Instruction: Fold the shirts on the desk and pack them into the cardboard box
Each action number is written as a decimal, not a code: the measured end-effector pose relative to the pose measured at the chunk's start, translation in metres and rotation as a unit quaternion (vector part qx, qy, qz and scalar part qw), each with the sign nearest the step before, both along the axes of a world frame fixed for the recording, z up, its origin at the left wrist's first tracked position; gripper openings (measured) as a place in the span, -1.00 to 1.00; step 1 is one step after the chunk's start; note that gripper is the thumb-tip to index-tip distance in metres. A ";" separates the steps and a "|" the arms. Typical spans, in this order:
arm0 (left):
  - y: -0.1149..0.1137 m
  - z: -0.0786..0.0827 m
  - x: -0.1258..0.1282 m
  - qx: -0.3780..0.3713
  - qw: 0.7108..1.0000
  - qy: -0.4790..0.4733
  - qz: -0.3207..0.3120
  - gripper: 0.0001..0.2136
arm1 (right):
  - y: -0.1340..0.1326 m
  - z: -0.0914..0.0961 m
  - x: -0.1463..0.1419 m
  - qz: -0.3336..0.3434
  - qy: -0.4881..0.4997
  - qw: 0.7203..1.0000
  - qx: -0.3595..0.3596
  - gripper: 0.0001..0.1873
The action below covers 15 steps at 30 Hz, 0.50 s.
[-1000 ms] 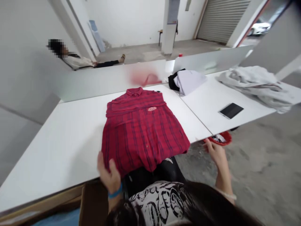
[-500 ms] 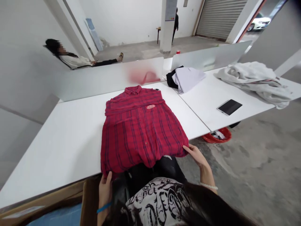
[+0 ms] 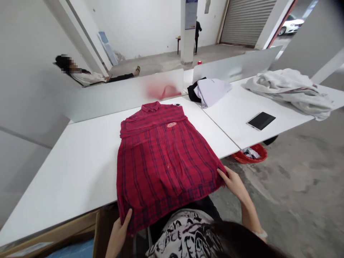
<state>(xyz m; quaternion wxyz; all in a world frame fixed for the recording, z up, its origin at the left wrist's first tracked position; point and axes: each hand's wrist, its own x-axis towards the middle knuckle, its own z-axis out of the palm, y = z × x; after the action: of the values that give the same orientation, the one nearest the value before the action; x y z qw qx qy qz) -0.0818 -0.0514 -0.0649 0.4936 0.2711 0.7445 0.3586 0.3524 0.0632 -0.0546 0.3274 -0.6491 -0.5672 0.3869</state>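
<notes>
A red plaid shirt (image 3: 163, 154) with dark blue stripes lies front up on the white table (image 3: 88, 161), its collar pointing away from me. Its sleeves are folded across the chest, just above a pale oval patch. The lower end hangs past the near table edge, over my lap. My left hand (image 3: 120, 229) pinches the near left corner of the hem, thumb on top and fingers hidden beneath the cloth. At the near right corner my right hand (image 3: 233, 181) grips the hem in the same way.
A folded lavender garment (image 3: 212, 91) over a black one, a tablet (image 3: 261, 120) and a pale grey cloth heap (image 3: 290, 89) occupy the right table. Frosted dividers (image 3: 129, 93) edge the back. Below are a red basket (image 3: 254, 154) and a cardboard box (image 3: 100, 229). Two people are beyond.
Both hands have pulled the hem toward me and spread it wider. The lower front, bunched before, is now flatter, and the hem band shows. My view has shifted slightly.
</notes>
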 end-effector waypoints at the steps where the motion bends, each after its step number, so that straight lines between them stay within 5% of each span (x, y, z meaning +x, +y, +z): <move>1: -0.003 0.001 0.003 -0.001 1.000 0.006 -0.006 -0.53 | -0.003 -0.006 -0.001 -0.006 -0.011 1.000 0.016 -0.56; 5: -0.027 -0.001 0.009 -0.012 1.000 0.012 0.003 -0.50 | -0.025 -0.027 0.000 -0.052 -0.036 0.995 0.071 -0.56; 10: -0.066 -0.018 0.008 -0.039 0.998 0.032 0.048 -0.45 | -0.056 -0.031 0.015 -0.085 0.071 0.993 0.036 -0.45; 15: -0.061 -0.033 0.021 -0.043 0.996 0.014 0.071 -0.36 | -0.052 -0.020 0.024 -0.005 0.099 0.995 0.020 -0.41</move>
<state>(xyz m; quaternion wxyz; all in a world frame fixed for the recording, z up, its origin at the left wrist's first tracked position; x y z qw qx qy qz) -0.0607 -0.1126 -0.0979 0.4676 0.2015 0.7835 0.3562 0.3766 0.0113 -0.0748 0.3973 -0.6036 -0.5363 0.4361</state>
